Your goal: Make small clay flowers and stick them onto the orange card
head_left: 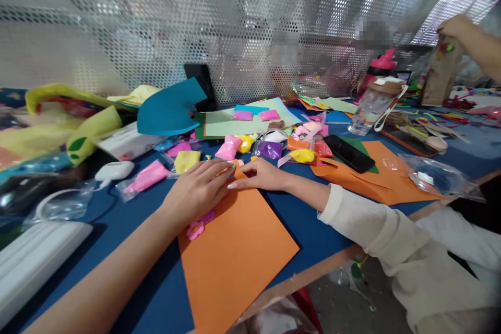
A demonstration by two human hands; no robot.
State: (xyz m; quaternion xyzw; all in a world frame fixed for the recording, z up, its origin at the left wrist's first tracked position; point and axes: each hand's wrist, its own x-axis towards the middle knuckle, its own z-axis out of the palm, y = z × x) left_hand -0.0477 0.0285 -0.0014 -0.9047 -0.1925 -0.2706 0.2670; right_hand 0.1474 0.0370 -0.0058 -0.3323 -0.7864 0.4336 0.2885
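An orange sheet of paper lies at an angle on the blue table, its near corner past the front edge. My left hand rests flat across its far left part, fingers stretched toward the far end. My right hand is at the far end, thumb over the paper and the other fingers bent at its edge. The fingertips of both hands nearly meet there. A pink flower shape and a purple piece lie on the paper, just below my left hand and partly covered by it.
Beyond my hands lie several clay packets, including a purple packet and a pink packet. A phone rests on more orange paper at right, near a clear bottle. Another person's hand holds a brown bag.
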